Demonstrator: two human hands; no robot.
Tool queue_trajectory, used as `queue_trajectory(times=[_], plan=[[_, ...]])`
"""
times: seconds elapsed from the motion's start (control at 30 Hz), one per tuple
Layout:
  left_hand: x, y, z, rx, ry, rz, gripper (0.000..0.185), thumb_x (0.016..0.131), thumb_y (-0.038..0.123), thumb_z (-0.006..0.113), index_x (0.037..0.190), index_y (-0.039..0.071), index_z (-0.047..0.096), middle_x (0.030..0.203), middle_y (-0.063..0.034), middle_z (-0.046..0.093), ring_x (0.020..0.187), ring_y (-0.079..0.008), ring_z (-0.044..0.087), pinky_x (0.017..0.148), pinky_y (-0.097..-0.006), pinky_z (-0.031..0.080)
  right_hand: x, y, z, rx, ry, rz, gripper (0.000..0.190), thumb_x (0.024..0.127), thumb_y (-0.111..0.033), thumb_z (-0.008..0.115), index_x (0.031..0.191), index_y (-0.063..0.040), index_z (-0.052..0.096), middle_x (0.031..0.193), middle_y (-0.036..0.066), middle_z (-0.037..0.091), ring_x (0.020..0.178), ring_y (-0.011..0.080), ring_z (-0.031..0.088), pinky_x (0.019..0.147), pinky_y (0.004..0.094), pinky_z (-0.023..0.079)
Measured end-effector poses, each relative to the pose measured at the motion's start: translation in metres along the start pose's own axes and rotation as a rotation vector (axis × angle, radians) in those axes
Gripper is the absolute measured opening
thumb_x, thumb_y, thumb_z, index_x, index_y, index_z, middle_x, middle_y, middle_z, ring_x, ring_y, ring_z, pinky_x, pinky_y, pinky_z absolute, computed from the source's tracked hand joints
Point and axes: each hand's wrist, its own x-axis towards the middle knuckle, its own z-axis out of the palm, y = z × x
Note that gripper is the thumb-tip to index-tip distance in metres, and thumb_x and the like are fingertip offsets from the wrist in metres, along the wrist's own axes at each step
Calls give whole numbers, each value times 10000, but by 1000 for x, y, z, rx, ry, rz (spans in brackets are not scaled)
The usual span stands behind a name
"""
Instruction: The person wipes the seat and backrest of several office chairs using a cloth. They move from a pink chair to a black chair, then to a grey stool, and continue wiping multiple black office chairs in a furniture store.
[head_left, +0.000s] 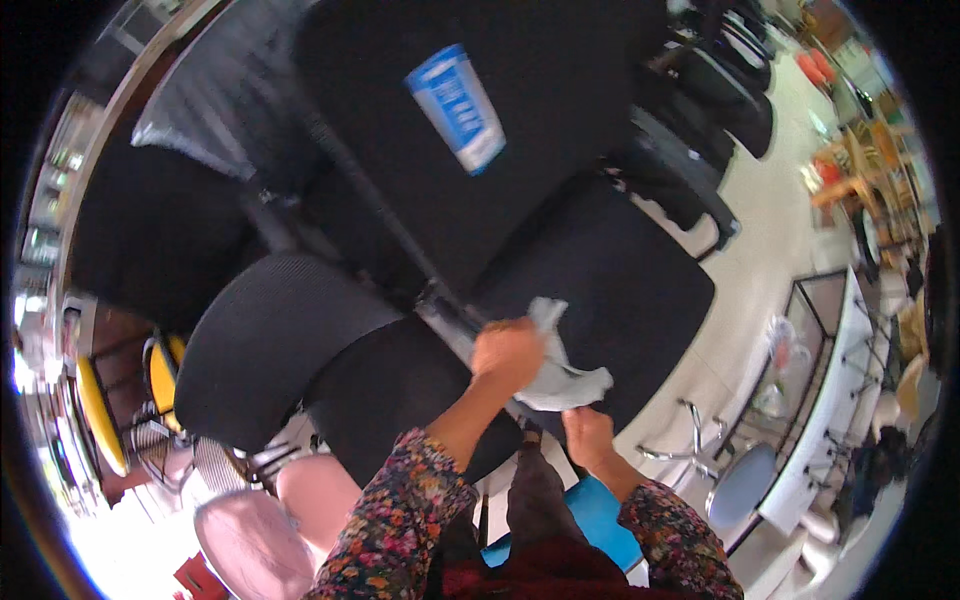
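Below the middle of the head view, my left hand (508, 351) is closed on a crumpled light grey cloth (559, 379). The cloth hangs to the right of that fist, over the black seat (622, 277) of a chair. Lower and to the right, my right hand (589, 436) touches the cloth's lower edge; its fingers are curled and partly hidden, so its grip is unclear. Behind the seat rises a large black chair back (540, 90) with a blue and white label (459, 109) bearing writing. Both hands are slightly blurred.
To the left stand a dark mesh chair (270, 337) and a black chair under clear plastic (217, 90). Pink chairs (255, 540) and a yellow chair (101, 412) are at lower left. A round grey stool (741, 484) and a white-topped table (817, 420) stand at right.
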Motion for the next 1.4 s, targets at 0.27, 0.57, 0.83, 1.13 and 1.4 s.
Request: queue_trajectory(times=[0.27, 0.57, 0.83, 1.13, 1.4], plan=[[-8, 6, 2, 25, 50, -163, 476, 926, 469, 649, 873, -3, 681, 876, -217, 712, 892, -398, 682, 851, -509, 524, 5, -27, -34, 153, 76, -49, 351, 1012, -355, 566, 887, -54, 697, 741, 189, 686, 667, 398, 667, 615, 516, 530], [-14, 9, -17, -30, -132, -310, 419, 921, 440, 616, 959, 33, 710, 969, -197, 728, 929, -381, 718, 793, -509, 587, 0, -19, -11, -120, -226, -94, 153, 933, -195, 604, 876, -70, 670, 704, 176, 621, 661, 401, 638, 571, 549, 474], [-16, 8, -27, -207, -60, -174, 417, 946, 414, 587, 1005, 11, 677, 1032, -212, 722, 1018, -388, 677, 926, -490, 534, 5, -31, -33, 89, -5, -43, 318, 1009, -220, 493, 929, 22, 684, 857, 284, 670, 767, 504, 643, 667, 565, 504], [-17, 12, -22, -257, -13, -136, 418, 967, 394, 560, 1038, -5, 664, 1027, -215, 721, 1009, -381, 677, 958, -470, 514, 6, -27, -39, 78, -7, -10, 365, 1019, -263, 465, 940, 21, 680, 883, 289, 683, 795, 504, 650, 704, 576, 518], [-22, 5, -24, -257, -7, -140, 344, 926, 320, 592, 1030, 0, 659, 1002, -199, 718, 1007, -350, 678, 974, -447, 481, 1, -16, -27, 37, -112, -10, 401, 1040, -260, 404, 1032, 28, 683, 948, 297, 684, 860, 532, 643, 754, 577, 528]])
